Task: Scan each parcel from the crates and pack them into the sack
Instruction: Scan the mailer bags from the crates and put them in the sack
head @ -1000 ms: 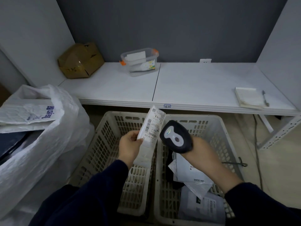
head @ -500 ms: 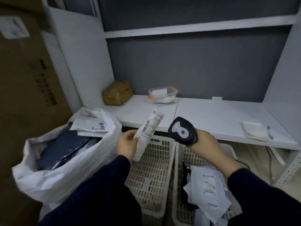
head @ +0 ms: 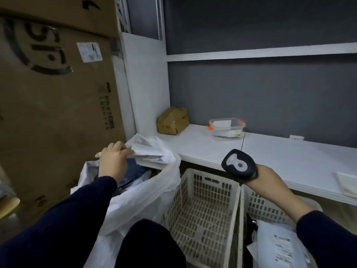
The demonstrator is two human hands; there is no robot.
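Head view: the left hand (head: 113,163), curled round the scanned parcel (head: 98,155), has swung from the scanner (head: 238,164) to the sack (head: 146,192) at left. The right hand (head: 270,180) grips the scanner. More parcels (head: 280,242) wait in the right crate (head: 257,206).

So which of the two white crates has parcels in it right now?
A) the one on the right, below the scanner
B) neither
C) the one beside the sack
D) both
A: the right crate holds white labelled parcels, while the left crate, beside the sack, shows only its bare slotted bottom.
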